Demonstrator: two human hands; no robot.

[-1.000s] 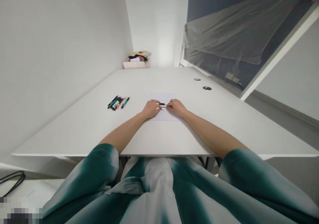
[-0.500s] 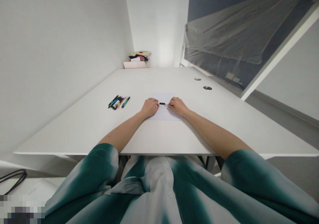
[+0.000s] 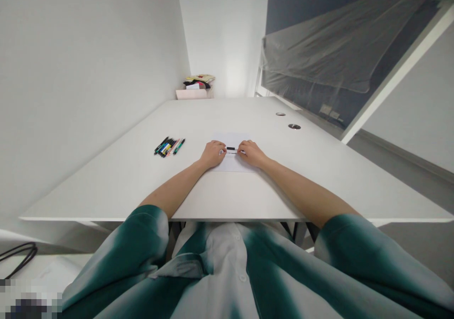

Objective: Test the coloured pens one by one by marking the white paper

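Note:
Over a white sheet of paper (image 3: 232,166), my two hands face each other, fingers pinched. My left hand (image 3: 213,154) grips a pen, whose pale end shows at the fingertips; most of it is hidden. A thin dark rod like a pen refill (image 3: 232,153) spans the gap, its right end in the fingers of my right hand (image 3: 252,153). Just above the rod, a short black pen part (image 3: 231,148) with a pale end lies between the hands. Whether it touches the fingers is unclear.
Several pens and markers (image 3: 169,146) lie in a bunch on the white table (image 3: 213,196), left of the paper. A pink box (image 3: 193,93) with cloth-like items stands at the far end. Two round metal grommets (image 3: 294,127) sit at right, beside a plastic-covered dark panel (image 3: 319,49).
My right hand has shifted slightly left, closer to my left hand. The thin dark rod now shows lower and further left between the fingers. My left hand has barely moved.

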